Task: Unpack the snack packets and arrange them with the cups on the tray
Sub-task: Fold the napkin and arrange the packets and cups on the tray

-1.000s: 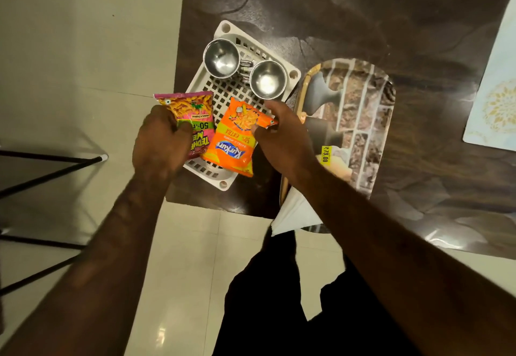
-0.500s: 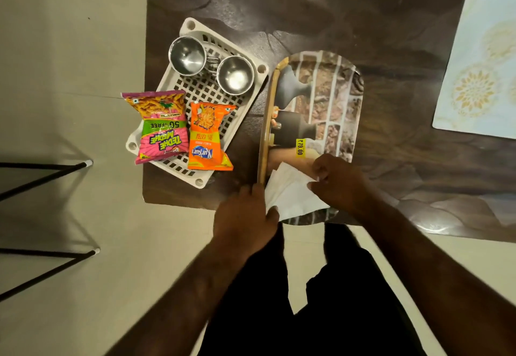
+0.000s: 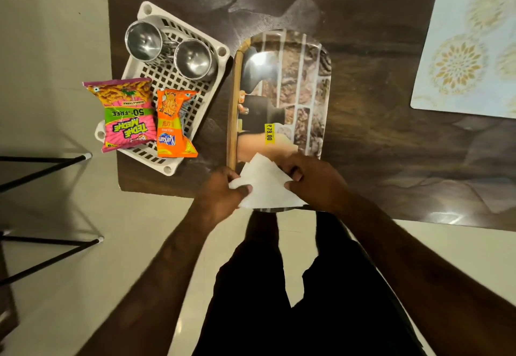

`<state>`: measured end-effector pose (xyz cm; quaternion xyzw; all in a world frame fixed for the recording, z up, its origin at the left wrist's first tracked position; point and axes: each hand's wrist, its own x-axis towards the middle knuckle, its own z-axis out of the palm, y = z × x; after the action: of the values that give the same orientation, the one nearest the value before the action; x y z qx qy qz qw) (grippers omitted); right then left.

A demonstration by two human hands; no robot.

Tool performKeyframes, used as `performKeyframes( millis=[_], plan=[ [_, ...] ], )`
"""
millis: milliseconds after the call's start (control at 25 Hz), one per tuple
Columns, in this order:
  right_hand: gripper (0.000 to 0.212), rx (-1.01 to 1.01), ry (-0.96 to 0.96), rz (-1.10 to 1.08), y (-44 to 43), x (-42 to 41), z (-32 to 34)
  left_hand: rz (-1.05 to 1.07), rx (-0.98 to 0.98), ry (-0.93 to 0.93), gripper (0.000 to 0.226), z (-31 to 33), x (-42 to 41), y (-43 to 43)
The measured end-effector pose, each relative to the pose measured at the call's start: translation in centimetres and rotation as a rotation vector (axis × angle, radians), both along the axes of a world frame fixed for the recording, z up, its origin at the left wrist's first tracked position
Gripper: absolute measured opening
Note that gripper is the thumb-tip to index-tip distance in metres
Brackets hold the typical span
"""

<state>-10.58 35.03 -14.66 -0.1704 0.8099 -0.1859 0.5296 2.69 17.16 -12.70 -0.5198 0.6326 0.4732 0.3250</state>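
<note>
Basket: two cups, pink packet, orange packet. Left hand, right hand pinch paper over tray.

The left hand and right hand pinched a paper at six o'clock on the tray. At ten o'clock, a basket held two cups, a pink packet and an orange packet.

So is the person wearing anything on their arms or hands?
No. The left forearm and right forearm are bare: no sleeves, watch or bangles showing. The left grip and right grip are bare hands: no gloves, no rings visible. Dark trousers show below.
</note>
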Motion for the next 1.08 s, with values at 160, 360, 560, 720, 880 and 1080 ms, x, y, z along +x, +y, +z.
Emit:
performKeyframes(
  millis=[160,360,560,720,880,1080],
  plan=[
    [0.024,-0.031,0.209,-0.204,1.2,-0.7,1.4,0.236,0.027,0.229,0.024,1.4,0.1,-0.1],
    [0.058,0.024,-0.203,-0.760,1.2,-1.3,3.0,0.646,0.115,0.502,0.050,3.3,0.3,2.2],
    [0.038,-0.248,-0.696,-1.147,0.0,-0.3,2.3,0.766,0.464,0.526,0.048,3.6,-0.2,4.4],
    [0.045,-0.310,-0.589,-1.145,-0.3,0.3,1.7,0.659,0.489,0.437,0.041,3.1,-1.1,3.2],
    [0.051,-0.341,-0.561,-1.110,-0.5,0.2,1.6,0.462,0.367,0.411,0.026,2.7,-3.5,2.5],
    [0.048,-0.307,-0.528,-1.122,-0.5,-0.1,2.1,0.431,0.166,0.448,0.026,2.9,-4.7,2.6]
  ],
)
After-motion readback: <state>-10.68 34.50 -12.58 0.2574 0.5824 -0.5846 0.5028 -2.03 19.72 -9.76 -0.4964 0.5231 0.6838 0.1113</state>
